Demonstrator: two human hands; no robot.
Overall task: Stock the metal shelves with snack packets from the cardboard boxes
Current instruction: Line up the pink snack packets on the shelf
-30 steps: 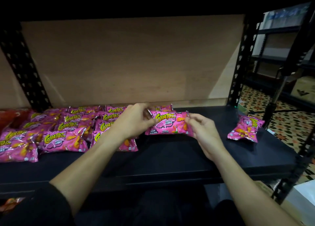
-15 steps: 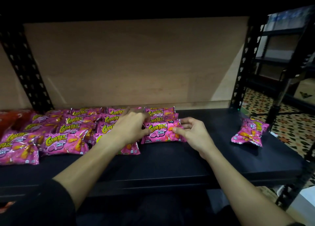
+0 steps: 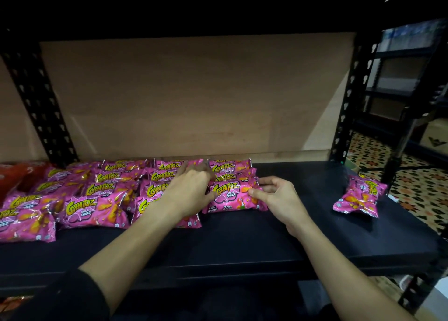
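A pink Corntoz snack packet [image 3: 230, 197] lies flat on the black metal shelf [image 3: 242, 243], at the right end of rows of several like packets [image 3: 97, 206]. My right hand [image 3: 278, 199] pinches the packet's right edge between thumb and curled fingers. On the packet's left side is my left hand [image 3: 191, 189], its thumb against that edge. Its blurred fingers stretch back over the packets behind [image 3: 228, 168]. A lone pink packet [image 3: 358, 197] lies crumpled at the shelf's far right.
Red packets [image 3: 14, 177] sit at the far left. Black perforated uprights [image 3: 344, 117] frame the bay, with a plywood back panel [image 3: 194, 97] behind. Bare shelf lies between my right hand and the lone packet. Another rack and patterned floor tiles [image 3: 417, 194] are to the right.
Both hands brought the held packet down and back onto the shelf in front of the right column. My left fingers have stretched out over the packets behind.
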